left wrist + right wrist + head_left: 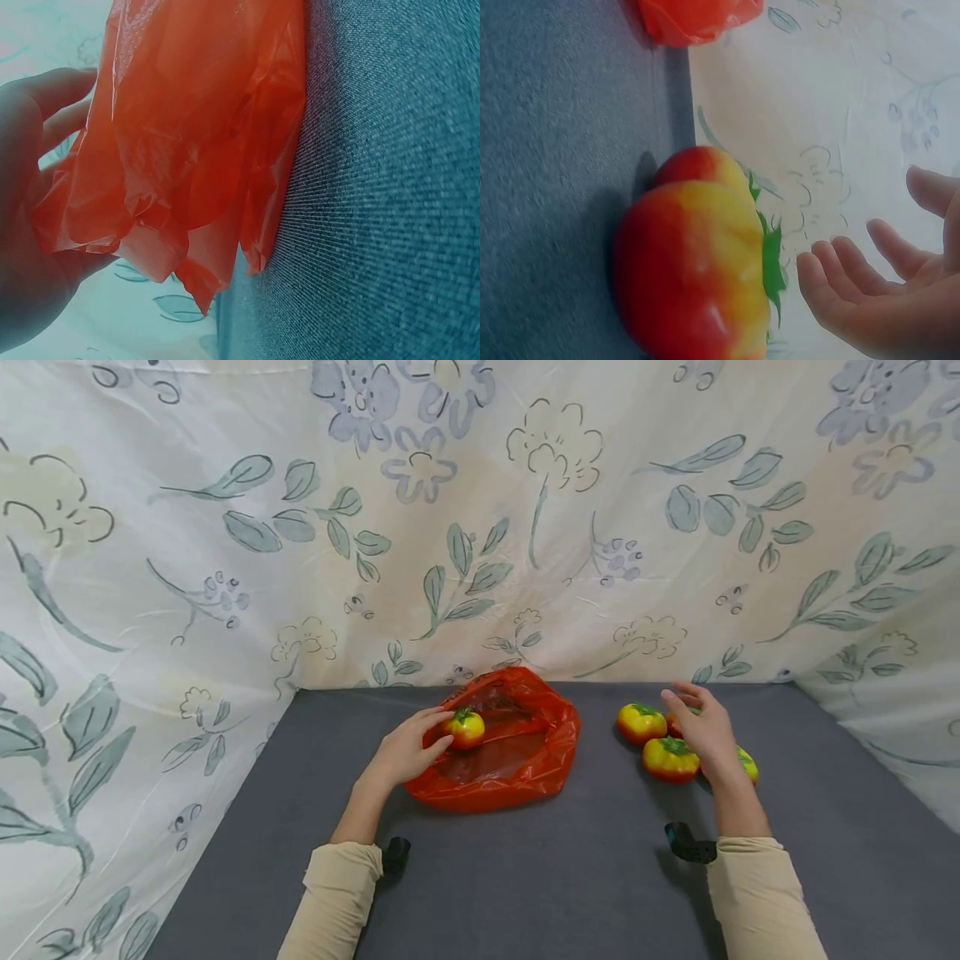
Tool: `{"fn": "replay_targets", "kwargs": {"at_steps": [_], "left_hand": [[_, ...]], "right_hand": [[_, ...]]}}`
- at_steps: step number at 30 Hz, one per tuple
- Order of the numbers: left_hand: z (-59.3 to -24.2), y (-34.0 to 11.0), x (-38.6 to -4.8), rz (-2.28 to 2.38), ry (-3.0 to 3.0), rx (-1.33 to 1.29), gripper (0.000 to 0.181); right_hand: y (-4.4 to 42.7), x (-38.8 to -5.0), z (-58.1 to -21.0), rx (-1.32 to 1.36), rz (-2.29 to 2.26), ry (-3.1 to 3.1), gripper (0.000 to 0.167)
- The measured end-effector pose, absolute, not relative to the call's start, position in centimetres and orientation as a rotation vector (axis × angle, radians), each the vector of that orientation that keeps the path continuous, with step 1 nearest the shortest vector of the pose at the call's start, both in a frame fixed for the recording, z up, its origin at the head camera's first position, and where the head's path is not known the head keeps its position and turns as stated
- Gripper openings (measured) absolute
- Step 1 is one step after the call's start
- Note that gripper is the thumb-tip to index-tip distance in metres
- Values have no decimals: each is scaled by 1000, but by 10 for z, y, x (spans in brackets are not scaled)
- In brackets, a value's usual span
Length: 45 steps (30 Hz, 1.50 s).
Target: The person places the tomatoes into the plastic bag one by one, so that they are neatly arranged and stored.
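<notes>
My left hand pinches a red-and-yellow tomato with a green calyx between thumb and fingers, over the opening of a red plastic bag. In the left wrist view the bag hides the tomato and part of the left hand. Above the group on the right hovers my right hand, its fingers loosely spread and holding nothing. Beneath and beside it lie several similar tomatoes, among them a front one and a back one. The right wrist view shows a large tomato apart from the fingertips.
A dark grey tabletop carries the bag and the tomatoes. Behind it and at the sides hangs a flower-patterned cloth. Black camera mounts jut from both wrists.
</notes>
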<state>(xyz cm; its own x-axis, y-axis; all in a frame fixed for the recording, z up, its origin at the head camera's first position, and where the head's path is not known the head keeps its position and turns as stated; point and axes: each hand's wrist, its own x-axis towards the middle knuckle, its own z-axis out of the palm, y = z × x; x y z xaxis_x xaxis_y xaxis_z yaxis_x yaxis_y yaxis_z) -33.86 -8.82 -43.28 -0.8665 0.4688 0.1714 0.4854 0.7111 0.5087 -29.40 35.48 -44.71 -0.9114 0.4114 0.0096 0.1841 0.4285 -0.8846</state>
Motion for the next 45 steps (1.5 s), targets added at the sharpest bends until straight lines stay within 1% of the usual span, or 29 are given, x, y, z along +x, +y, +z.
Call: {"fn": "replay_targets", "kwargs": {"at_steps": [2,4,6,10,14,19,23,27,30,32,39,43,45], "left_hand": [[-433,-88,-339,-870,-2879,-804,47],[-433,-89,-339,-872,-2882,-802,47],[-433,-89,-339,-870,-2885,-799,47],[-433,-89,-338,-872,-2880,-804,47],[-433,-90,-338,-866,-2878,-816,47],[-434,-90,-338,-866,-2884,-816,47],[-435,-90,-339,-861,-2882,-818,47],[-435,-89,-338,-865,-2884,-822,47],[-434,-89,-337,-871,-2889,-823,47],[-434,-89,-337,-866,-2893,-822,47],[-433,-89,-336,-864,-2899,-820,47],[-433,-89,-337,-860,-2895,-824,47],[-433,-89,-337,-857,-2892,-828,47]], "right_hand": [[352,-286,-436,-526,1532,-2444,88],[354,-282,-434,-544,1570,-2431,87],[363,-283,-440,-543,1572,-2438,88],[387,-293,-465,-503,1559,-2467,92],[399,-293,-475,-444,1599,-2477,96],[396,-284,-467,-476,1610,-2513,103],[384,-270,-446,-492,1626,-2585,102],[367,-256,-421,-503,1633,-2681,92],[359,-249,-411,-489,1620,-2731,87],[357,-247,-408,-478,1602,-2762,88],[357,-248,-408,-599,1558,-2806,87],[355,-246,-407,-590,1606,-2815,91],[355,-246,-407,-605,1617,-2827,89]]}}
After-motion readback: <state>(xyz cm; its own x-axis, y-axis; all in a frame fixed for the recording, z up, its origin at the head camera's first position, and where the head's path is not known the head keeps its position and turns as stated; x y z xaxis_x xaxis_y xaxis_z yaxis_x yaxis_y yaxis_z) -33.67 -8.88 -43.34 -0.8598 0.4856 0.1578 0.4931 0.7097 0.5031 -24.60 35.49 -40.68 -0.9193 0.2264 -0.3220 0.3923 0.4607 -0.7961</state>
